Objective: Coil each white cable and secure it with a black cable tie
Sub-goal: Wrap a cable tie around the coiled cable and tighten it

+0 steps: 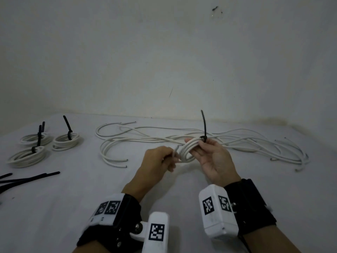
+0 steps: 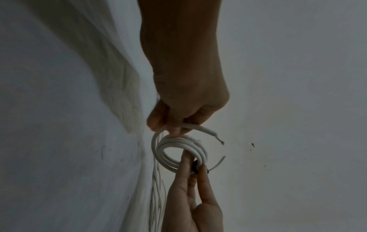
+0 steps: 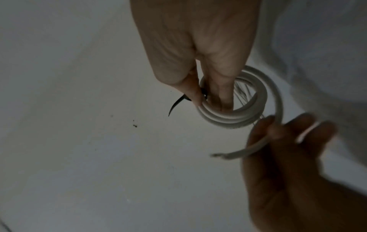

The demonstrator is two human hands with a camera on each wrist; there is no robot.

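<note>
While pinching the coil and its black tie in the right hand, grips the loose cable end with left hand fingers.

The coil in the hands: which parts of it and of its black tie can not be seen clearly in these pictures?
- Tie head on the coil: in every view, the fingers of the right hand cover it, so whether the black tie is pulled tight is unclear.
- Free cable end: blurred in the right wrist view, as is the left hand pinching it.
- Spare ties: cut off by the left edge of the head view.
</note>
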